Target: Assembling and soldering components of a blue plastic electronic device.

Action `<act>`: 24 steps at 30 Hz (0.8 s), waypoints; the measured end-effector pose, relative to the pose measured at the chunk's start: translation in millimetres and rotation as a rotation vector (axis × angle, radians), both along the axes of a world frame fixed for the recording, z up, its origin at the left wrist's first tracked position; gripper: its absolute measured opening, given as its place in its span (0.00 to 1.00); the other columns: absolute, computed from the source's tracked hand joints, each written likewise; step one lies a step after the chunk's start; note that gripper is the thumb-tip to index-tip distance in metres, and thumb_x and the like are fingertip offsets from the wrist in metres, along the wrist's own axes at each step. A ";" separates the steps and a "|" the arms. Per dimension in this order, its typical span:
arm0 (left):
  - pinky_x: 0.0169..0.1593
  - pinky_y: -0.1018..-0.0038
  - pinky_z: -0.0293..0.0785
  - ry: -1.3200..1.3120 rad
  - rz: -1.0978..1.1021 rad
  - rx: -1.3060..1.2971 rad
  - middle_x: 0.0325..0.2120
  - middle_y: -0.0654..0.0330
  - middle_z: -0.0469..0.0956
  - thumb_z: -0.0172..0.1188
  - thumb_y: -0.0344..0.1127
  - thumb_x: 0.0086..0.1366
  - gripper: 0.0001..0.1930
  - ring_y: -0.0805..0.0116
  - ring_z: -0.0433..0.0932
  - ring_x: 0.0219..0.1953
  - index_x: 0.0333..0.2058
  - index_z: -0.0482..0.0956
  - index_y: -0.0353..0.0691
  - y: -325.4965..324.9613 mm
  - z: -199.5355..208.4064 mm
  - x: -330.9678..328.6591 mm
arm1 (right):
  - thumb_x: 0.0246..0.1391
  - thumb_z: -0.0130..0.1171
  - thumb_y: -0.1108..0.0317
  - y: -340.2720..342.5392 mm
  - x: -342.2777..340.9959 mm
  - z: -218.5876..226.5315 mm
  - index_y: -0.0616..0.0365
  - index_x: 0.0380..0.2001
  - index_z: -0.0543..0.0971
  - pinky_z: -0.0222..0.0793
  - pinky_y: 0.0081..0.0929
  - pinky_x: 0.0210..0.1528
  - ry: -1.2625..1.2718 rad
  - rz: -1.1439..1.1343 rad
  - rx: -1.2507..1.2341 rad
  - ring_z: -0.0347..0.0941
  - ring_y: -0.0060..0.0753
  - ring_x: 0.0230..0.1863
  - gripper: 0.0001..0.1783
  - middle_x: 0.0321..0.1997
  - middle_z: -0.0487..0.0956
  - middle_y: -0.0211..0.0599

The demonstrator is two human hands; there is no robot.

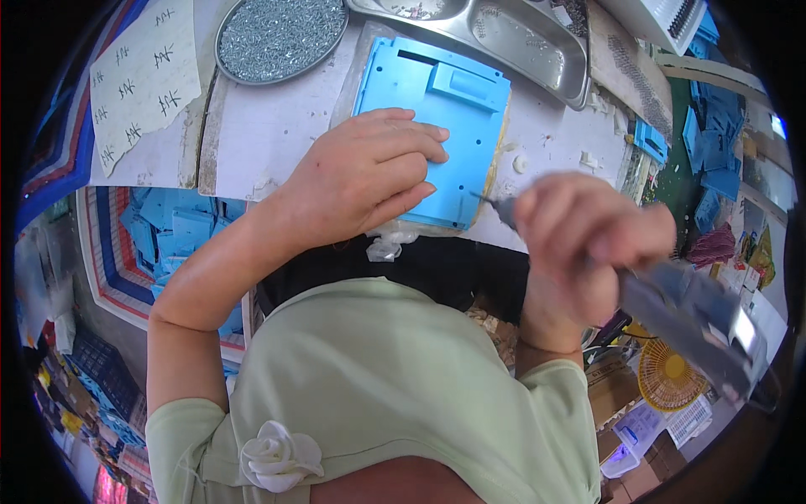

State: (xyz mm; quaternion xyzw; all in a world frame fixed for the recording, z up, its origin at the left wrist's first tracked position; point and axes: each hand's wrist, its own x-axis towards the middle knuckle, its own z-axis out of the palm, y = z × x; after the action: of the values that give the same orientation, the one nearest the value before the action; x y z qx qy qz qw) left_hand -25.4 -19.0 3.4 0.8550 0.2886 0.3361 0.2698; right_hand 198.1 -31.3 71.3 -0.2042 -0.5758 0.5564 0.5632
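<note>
A bright blue plastic panel (457, 151) with a slot, a raised rectangular part and small holes lies on the table on clear plastic wrapping (388, 245). My left hand (369, 168) rests on the panel's left part, palm down, fingers stretched across it and loosely bent. In my right hand (592, 235) is a dark electric screwdriver (697, 311), gripped near its front end. Its thin bit (480, 198) points left over the panel's lower right corner; I cannot tell whether it touches. The right hand is blurred by motion.
A round metal dish (281, 38) full of screws stands at the back left, beside a steel compartment tray (525, 50). A handwritten paper sheet (147, 88) lies at far left. Below it, a crate (105, 252) holds blue parts. A yellow fan (672, 374) is at lower right.
</note>
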 end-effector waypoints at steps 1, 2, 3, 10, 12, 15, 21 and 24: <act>0.62 0.53 0.74 -0.006 -0.003 0.004 0.46 0.58 0.83 0.66 0.29 0.60 0.07 0.57 0.80 0.55 0.30 0.76 0.37 0.6 -1.2 0.6 | 0.49 0.69 0.80 3.6 -4.0 -5.5 0.60 0.29 0.72 0.71 0.35 0.24 -0.021 -0.019 0.033 0.68 0.34 0.18 0.13 0.19 0.73 0.37; 0.62 0.53 0.74 -0.012 -0.005 0.009 0.46 0.58 0.82 0.67 0.29 0.60 0.07 0.57 0.80 0.55 0.30 0.76 0.37 1.0 -2.6 1.2 | 0.49 0.69 0.80 5.4 -8.8 -11.6 0.60 0.29 0.72 0.71 0.34 0.24 -0.039 -0.039 0.059 0.69 0.34 0.18 0.13 0.19 0.73 0.37; 0.62 0.53 0.74 -0.018 -0.007 0.013 0.46 0.58 0.82 0.67 0.29 0.60 0.07 0.57 0.80 0.55 0.30 0.76 0.37 1.5 -3.8 1.9 | 0.49 0.69 0.80 1.7 -12.6 -16.7 0.60 0.29 0.72 0.71 0.33 0.24 -0.058 -0.066 0.074 0.70 0.34 0.18 0.13 0.18 0.73 0.37; 0.61 0.54 0.74 -0.017 -0.006 -0.005 0.47 0.59 0.82 0.67 0.29 0.60 0.07 0.58 0.80 0.56 0.32 0.77 0.37 0.9 -4.4 -0.6 | 0.52 0.67 0.80 30.9 -3.9 -11.1 0.61 0.31 0.71 0.71 0.33 0.24 -0.061 0.098 0.128 0.70 0.33 0.18 0.12 0.18 0.73 0.36; 0.61 0.54 0.74 -0.022 -0.018 -0.030 0.47 0.59 0.82 0.67 0.30 0.60 0.07 0.58 0.80 0.57 0.32 0.77 0.37 0.0 -2.2 -0.6 | 0.55 0.66 0.79 39.2 -1.4 -13.1 0.61 0.33 0.70 0.72 0.34 0.27 -0.019 0.008 0.117 0.69 0.33 0.19 0.12 0.20 0.73 0.37; 0.60 0.55 0.74 -0.022 0.004 -0.032 0.47 0.59 0.81 0.68 0.30 0.60 0.07 0.58 0.79 0.57 0.32 0.77 0.37 -0.9 -4.1 1.3 | 0.57 0.65 0.79 45.6 0.9 -22.8 0.61 0.37 0.68 0.73 0.33 0.30 -0.106 0.027 0.178 0.71 0.31 0.23 0.13 0.23 0.74 0.38; 0.61 0.55 0.73 -0.016 0.016 -0.062 0.48 0.59 0.81 0.68 0.30 0.60 0.07 0.57 0.80 0.57 0.33 0.77 0.39 -3.0 -4.0 0.2 | 0.54 0.67 0.81 53.6 -0.1 -21.6 0.61 0.37 0.70 0.72 0.32 0.29 -0.074 0.101 0.151 0.71 0.31 0.22 0.14 0.23 0.74 0.37; 0.62 0.54 0.72 -0.048 0.017 -0.104 0.47 0.60 0.82 0.67 0.30 0.61 0.07 0.58 0.80 0.55 0.34 0.78 0.40 -3.5 0.3 -2.6 | 0.57 0.69 0.71 52.5 4.9 -0.2 0.55 0.41 0.72 0.68 0.29 0.25 0.047 0.070 0.086 0.69 0.27 0.20 0.15 0.22 0.74 0.30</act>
State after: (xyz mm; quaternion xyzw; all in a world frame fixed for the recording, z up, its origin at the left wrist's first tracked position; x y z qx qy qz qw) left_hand -28.0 -22.5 3.7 0.8291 0.3063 0.3431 0.3180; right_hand 203.0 21.2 71.1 -0.1465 -0.5924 0.5553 0.5650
